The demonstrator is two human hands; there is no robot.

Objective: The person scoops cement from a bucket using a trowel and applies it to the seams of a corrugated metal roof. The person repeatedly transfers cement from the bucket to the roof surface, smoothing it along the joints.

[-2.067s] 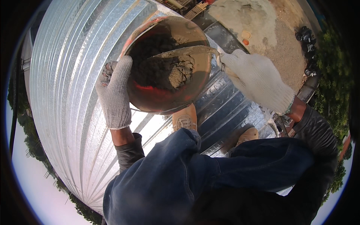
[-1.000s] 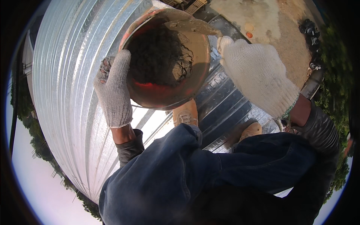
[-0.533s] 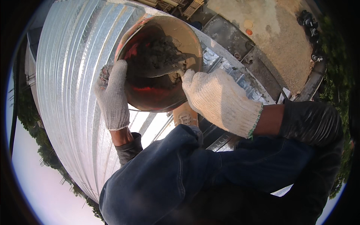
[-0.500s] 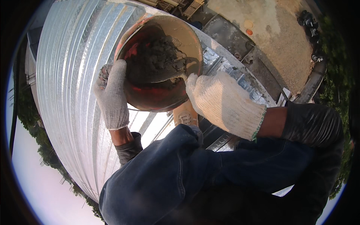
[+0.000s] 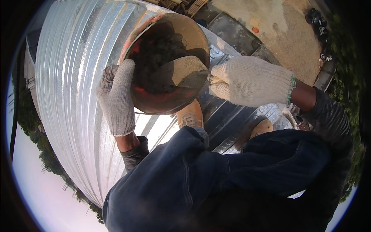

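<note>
My gloved left hand (image 5: 118,96) is closed on the left rim of a round red bucket (image 5: 188,29) crusted with cement. Dark, lumpy wet mortar (image 5: 158,46) sits inside it. A mud-coated trowel (image 5: 185,71) lies angled across the lower right of the bucket, its blade over the mortar. My gloved right hand (image 5: 251,81) is wrapped round the trowel's handle just outside the right rim, the handle mostly hidden by the fingers. Below the bucket my tan shoe (image 5: 189,116) rests on the metal sheets.
Corrugated metal roofing (image 5: 73,96) spans the left and underfoot. Beyond its edge, far below, are concrete ground (image 5: 270,27), sand, a wet grey slab (image 5: 232,33), bamboo poles (image 5: 189,5) and dark objects (image 5: 320,27). Trees line the rim of the view.
Half a second ago my right hand was lower and over the bucket's right part; it has moved up and outward, turning the trowel blade to show more. My left hand still holds the rim.
</note>
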